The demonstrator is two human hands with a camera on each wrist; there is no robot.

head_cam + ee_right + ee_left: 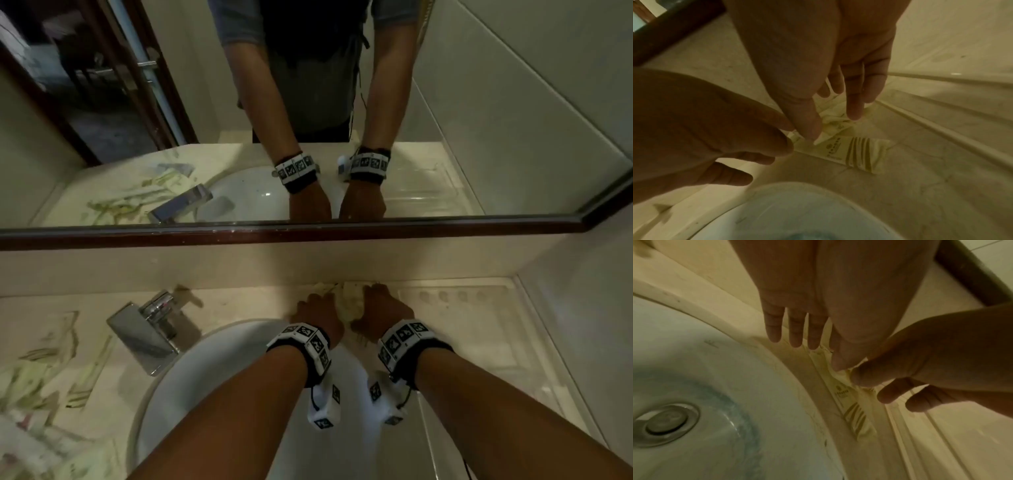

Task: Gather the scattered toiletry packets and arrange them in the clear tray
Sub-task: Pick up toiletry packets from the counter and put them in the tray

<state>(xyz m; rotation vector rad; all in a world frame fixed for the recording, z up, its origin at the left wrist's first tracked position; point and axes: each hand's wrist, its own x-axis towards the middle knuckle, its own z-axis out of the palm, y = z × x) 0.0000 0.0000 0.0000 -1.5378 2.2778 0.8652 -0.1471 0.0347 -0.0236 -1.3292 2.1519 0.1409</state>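
A small heap of cream toiletry packets (349, 301) lies at the back of the counter, behind the basin. One flat packet with olive stripes (861, 152) (855, 415) lies beside a crumpled one (835, 124). My right hand (833, 125) (375, 296) pinches the crumpled packet between thumb and forefinger. My left hand (824, 353) (320, 301) reaches in with straight fingers, its thumb tip touching the heap. The clear tray (486, 342) sits just right of the hands; I see no packets in it. More packets (37, 387) lie scattered on the far left counter.
A white basin (212, 377) with a metal drain (663, 423) lies under my forearms. A chrome faucet (144, 329) stands left of the hands. The mirror's dark frame (308, 234) runs along the wall behind. A tiled wall (582, 325) closes off the right side past the tray.
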